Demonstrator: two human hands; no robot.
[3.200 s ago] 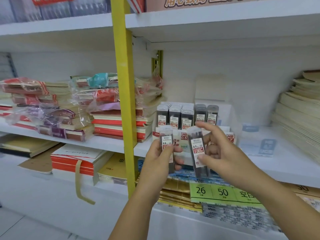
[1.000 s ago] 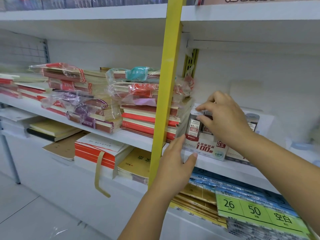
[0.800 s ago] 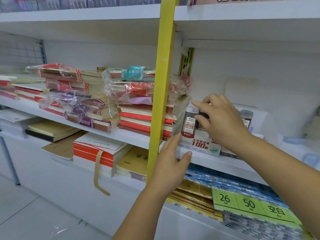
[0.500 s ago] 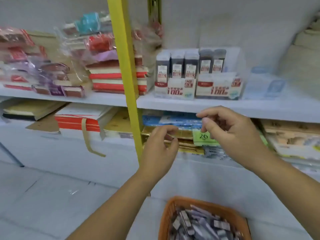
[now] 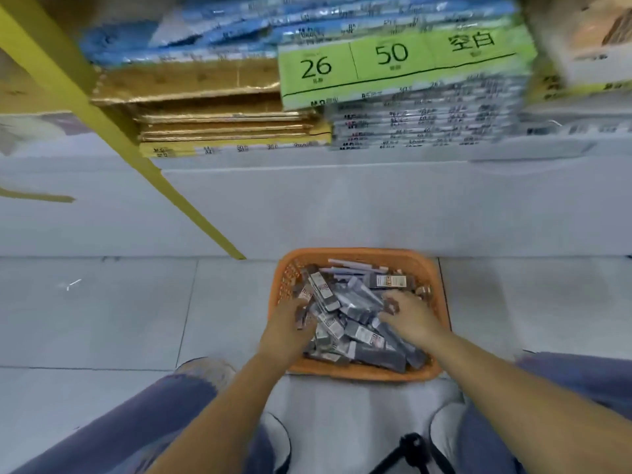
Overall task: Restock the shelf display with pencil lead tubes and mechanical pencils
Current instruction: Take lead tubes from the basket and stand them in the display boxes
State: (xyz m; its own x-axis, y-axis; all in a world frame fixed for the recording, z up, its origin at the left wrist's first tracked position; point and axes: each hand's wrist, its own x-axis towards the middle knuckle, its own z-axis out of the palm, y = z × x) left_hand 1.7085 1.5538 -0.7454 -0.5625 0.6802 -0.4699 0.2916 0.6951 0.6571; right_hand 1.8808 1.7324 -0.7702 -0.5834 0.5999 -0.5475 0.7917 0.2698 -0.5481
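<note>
Basket: an orange plastic basket [image 5: 359, 253] stands on the pale tiled floor [image 5: 102, 319], just in front of the white base of the shelf unit and ahead of the person's knees.
Lead tubes: a loose heap of dark lead tubes [image 5: 345, 313] with white and red labels fills the basket, lying criss-cross. A few paler, longer pieces lie along the far edge (too blurred to say what they are).
Left hand: the left hand [image 5: 287, 328] reaches down into the left side of the basket, palm down, fingers bent into the heap and touching tubes. The blur hides whether it grips any of them.
Right hand: the right hand [image 5: 410, 318] lies on the right side of the heap, fingers bent over the tubes. I cannot tell whether it holds one or only rests there.
Tubes and hands: the heap lies under and between the 2 hands, and a strip of tubes shows bare in the middle between them.
Shelf above: stacks of gold-covered packs [image 5: 219, 107] with blue packs [image 5: 205, 32] on top, beside a green label [image 5: 393, 63] printed 26 and 50.
Post: a yellow post [image 5: 102, 107] slants down to the floor, ending just left of the basket.
Legs: blue jeans [image 5: 164, 405] show on both sides at the bottom edge.
</note>
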